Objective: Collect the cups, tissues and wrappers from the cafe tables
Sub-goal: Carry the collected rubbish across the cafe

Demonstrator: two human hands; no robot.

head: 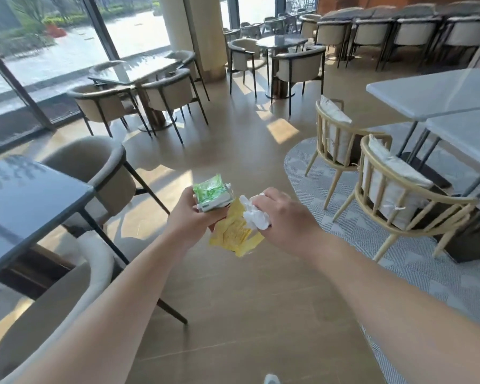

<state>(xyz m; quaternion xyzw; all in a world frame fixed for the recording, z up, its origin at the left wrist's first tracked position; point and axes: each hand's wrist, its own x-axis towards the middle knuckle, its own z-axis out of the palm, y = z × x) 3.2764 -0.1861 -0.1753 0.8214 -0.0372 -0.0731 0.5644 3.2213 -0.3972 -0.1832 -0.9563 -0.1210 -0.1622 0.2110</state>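
Both arms reach out over the wooden floor in the aisle between tables. My left hand (187, 214) is shut on a green and white wrapper (211, 193), held up at the middle of the view. My right hand (284, 217) is shut on a crumpled white tissue (257, 214). A yellow wrapper (233, 234) hangs between the two hands, below the tissue; which hand pinches it I cannot tell. No cups are visible in my hands.
A dark glass table (25, 206) with grey padded chairs stands at the left. White tables (438, 92) with pale wooden chairs (399, 200) on a patterned rug (372, 234) are at the right. More tables and chairs fill the back by the windows.
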